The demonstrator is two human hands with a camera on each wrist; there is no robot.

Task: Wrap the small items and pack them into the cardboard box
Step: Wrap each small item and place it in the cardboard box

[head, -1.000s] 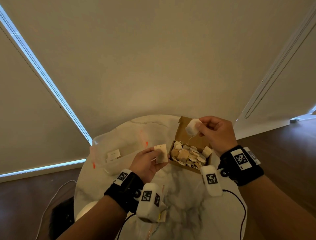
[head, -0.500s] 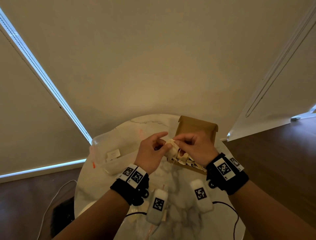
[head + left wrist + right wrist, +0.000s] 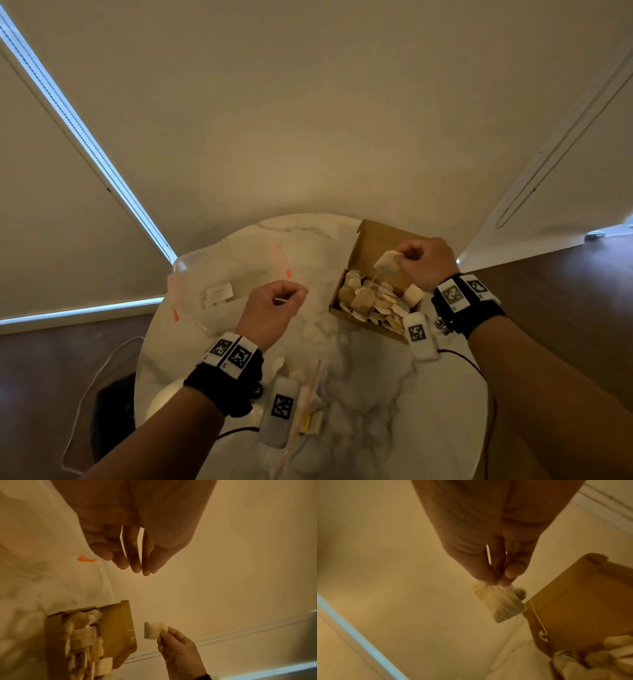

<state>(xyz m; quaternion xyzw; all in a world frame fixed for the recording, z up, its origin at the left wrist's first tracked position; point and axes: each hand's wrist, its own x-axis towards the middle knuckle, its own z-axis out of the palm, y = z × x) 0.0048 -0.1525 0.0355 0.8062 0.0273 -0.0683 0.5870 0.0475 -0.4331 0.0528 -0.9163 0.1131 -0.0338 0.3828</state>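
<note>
An open cardboard box stands at the back right of the round marble table, holding several wrapped tea bags. My right hand pinches one tea bag by its gathered top, above the box. Its string hangs loose with a curled end. My left hand hovers over the table to the left of the box, fingertips pressed to the thumb. A thin white sliver shows in that pinch; I cannot tell what it is.
A clear plastic container with a white label and orange marks sits at the table's back left. White marker blocks hang from both wrists. Paper scraps and a thin stick lie near the front edge. Cables trail off the table.
Half a second ago both hands met at the tea bag over the box. They have parted: the left hand went left, the right hand kept the bag and rose over the box.
</note>
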